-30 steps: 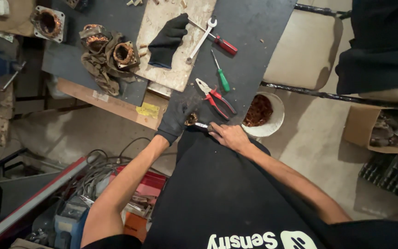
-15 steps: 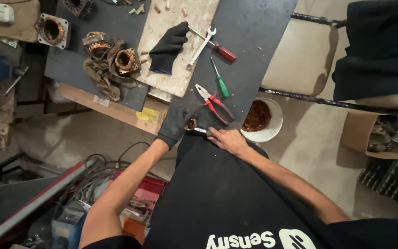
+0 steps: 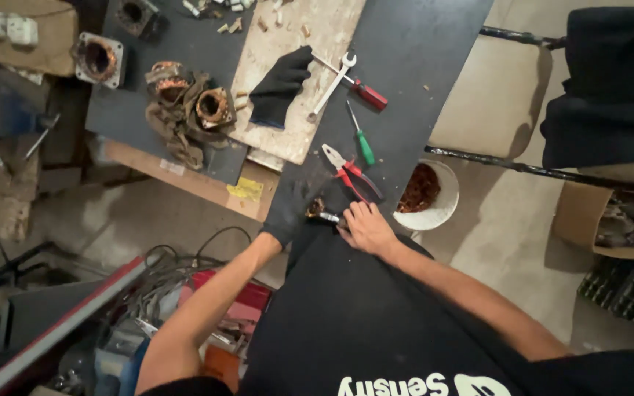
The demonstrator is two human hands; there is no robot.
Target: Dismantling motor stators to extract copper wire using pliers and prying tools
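The left hand (image 3: 291,209), in a black glove, is closed around a small rusty copper-wound metal part (image 3: 315,207) at the near edge of the dark table (image 3: 420,66). The bare right hand (image 3: 365,227) pinches a small silver tool (image 3: 329,217) against it. Hold the part firm and press slowly. Red-handled pliers (image 3: 350,174) lie at twelve o'clock, a white bowl of copper scraps (image 3: 427,194) at two.

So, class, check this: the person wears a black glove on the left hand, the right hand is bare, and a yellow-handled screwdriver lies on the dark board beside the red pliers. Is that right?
Not quite. In the head view the screwdriver has a green handle, not yellow. The rest holds: the left hand wears a black glove, the right hand is bare, and the red pliers lie beside the screwdriver on the dark board.
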